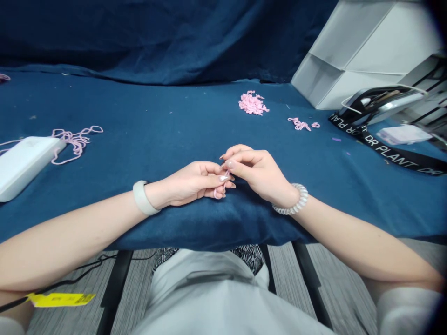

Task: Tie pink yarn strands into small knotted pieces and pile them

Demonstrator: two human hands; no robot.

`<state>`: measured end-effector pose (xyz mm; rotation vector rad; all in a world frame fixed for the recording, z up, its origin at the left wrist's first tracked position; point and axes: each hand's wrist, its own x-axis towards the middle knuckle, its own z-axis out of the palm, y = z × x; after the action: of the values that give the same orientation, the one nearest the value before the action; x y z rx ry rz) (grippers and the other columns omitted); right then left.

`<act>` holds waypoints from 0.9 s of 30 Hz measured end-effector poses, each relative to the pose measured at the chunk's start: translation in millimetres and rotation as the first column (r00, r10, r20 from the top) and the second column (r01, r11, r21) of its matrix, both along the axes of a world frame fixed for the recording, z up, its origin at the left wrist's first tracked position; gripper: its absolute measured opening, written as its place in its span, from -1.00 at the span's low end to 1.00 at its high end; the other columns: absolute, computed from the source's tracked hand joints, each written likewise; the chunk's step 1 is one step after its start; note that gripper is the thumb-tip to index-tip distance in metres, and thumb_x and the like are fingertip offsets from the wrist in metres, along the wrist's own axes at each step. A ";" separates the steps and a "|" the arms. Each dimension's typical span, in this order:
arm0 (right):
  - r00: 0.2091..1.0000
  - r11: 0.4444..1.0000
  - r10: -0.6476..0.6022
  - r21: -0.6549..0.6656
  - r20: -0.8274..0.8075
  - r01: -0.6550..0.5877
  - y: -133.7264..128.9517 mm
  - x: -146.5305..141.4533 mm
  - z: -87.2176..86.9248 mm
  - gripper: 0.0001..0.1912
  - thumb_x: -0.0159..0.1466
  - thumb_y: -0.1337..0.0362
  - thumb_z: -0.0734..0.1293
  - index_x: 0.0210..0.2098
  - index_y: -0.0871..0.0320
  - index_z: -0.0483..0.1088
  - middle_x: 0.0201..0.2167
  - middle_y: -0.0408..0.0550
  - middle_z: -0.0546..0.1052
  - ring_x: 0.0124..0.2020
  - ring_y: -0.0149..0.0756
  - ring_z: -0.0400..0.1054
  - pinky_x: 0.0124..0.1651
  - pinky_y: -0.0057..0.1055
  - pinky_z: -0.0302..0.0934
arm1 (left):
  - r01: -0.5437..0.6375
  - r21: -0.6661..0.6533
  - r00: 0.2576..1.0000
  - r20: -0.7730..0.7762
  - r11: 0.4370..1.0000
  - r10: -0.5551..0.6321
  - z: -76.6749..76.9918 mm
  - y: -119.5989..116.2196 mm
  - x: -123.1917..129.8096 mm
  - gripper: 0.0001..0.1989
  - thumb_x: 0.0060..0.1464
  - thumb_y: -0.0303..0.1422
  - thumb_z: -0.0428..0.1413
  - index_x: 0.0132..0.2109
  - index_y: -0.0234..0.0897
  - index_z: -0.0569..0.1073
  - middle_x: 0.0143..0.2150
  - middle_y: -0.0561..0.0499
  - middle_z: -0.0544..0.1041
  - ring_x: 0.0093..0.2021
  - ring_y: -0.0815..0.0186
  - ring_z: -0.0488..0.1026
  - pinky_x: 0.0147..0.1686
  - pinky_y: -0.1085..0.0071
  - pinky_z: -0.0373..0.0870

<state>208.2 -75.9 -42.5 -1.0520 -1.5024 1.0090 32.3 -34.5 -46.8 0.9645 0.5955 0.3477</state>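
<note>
My left hand (196, 183) and my right hand (252, 168) meet over the near edge of the blue-covered table. Between their fingertips runs a short piece of pink yarn (218, 193), its looped lower end hanging below my left fingers. The left thumb and fingers are closed on it. My right thumb and forefinger pinch its upper part, which the fingers largely hide. Farther back lies a heap of small pink yarn pieces (253, 103), with a smaller group of pink pieces (299, 123) to its right.
At the left, a white power bank-like block (26, 163) rests on loose pink yarn (77, 139). White boxes (335, 70) stand at the back right, beside a black lettered strap (391, 151) and a clear plastic case (403, 134). A yellow tag (63, 300) hangs on a cable at lower left.
</note>
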 end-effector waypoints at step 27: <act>0.986 0.966 -0.163 0.206 0.029 0.154 4.3 5.7 -1.0 -0.84 0.18 0.17 0.42 -0.45 0.11 0.57 -0.38 -0.10 0.51 -0.29 -0.40 0.39 -0.17 -0.41 0.28 | 0.001 0.613 0.971 -0.188 0.790 0.146 8.1 0.7 -4.8 -0.82 0.09 -0.34 0.16 -0.20 -0.35 0.57 -0.45 0.05 0.56 -0.46 0.48 0.43 -0.40 0.55 0.36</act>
<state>213.8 -71.6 -43.5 -1.0360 -1.4971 0.7081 27.5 -33.9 -38.7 1.6300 0.7492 0.5220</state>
